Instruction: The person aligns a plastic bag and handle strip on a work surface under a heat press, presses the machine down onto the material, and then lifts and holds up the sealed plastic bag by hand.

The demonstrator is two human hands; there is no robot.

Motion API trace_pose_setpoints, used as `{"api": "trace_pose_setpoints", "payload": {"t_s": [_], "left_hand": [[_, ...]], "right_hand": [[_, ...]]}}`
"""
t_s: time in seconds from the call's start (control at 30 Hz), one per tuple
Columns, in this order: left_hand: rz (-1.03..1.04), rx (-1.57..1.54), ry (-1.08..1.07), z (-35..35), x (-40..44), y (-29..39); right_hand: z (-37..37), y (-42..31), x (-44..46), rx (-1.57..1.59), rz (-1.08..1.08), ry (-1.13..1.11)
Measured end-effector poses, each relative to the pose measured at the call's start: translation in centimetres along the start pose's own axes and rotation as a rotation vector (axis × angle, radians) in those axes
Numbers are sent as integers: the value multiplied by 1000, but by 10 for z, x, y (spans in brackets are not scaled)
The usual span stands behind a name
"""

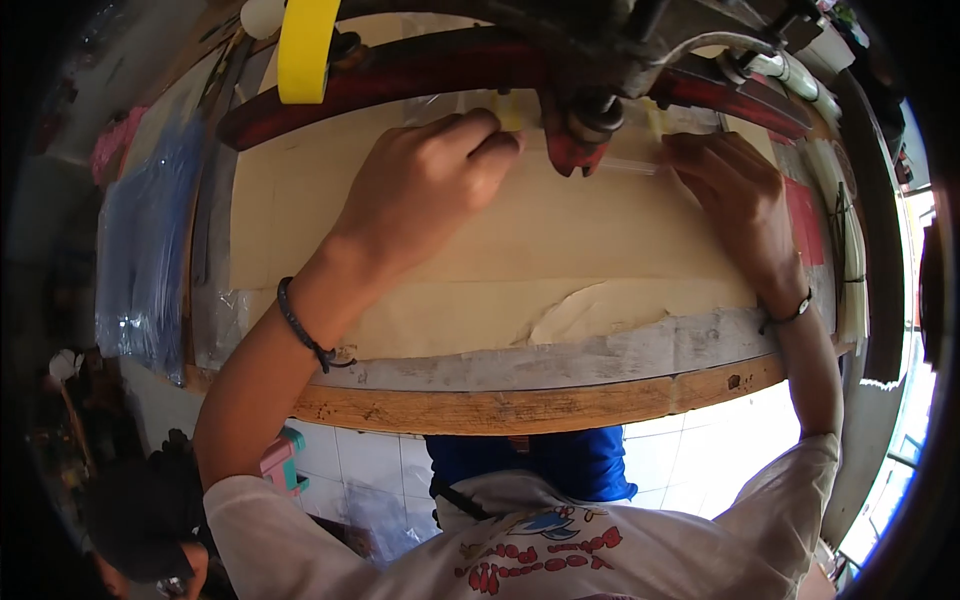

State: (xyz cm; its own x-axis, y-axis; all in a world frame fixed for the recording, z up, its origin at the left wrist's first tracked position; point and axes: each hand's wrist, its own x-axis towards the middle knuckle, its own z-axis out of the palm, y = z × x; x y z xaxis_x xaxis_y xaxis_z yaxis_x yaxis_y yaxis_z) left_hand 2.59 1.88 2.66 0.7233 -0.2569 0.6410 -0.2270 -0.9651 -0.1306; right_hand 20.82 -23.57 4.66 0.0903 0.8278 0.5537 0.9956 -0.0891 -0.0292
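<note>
Beneath a red and black metal machine frame (430, 70), my left hand (430, 175) is closed, fingertips pinched near a small yellow patch. My right hand (735, 185) is also closed, its fingers together at the right end of a thin clear plastic strip (635, 166). That strip stretches leftward behind the red forked bracket (570, 150); its left part is hard to make out. What my left fingers hold is too small to tell. Both hands are over a large tan sheet (480, 240) on the worktable, whose lower edge is torn.
Clear plastic bags (150, 240) are piled at the left. A yellow tape roll (307, 50) hangs on the frame. The table's wooden edge (510, 408) runs in front of my body. Another person (140, 510) is at the lower left. Bundled strips (850, 240) are at the right.
</note>
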Motion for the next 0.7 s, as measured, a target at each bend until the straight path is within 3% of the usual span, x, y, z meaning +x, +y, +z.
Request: {"api": "trace_pose_setpoints", "payload": {"t_s": [0.7], "left_hand": [[-8, 0, -7, -1, 1, -1]], "right_hand": [[1, 4, 2, 64, 91, -28]]}}
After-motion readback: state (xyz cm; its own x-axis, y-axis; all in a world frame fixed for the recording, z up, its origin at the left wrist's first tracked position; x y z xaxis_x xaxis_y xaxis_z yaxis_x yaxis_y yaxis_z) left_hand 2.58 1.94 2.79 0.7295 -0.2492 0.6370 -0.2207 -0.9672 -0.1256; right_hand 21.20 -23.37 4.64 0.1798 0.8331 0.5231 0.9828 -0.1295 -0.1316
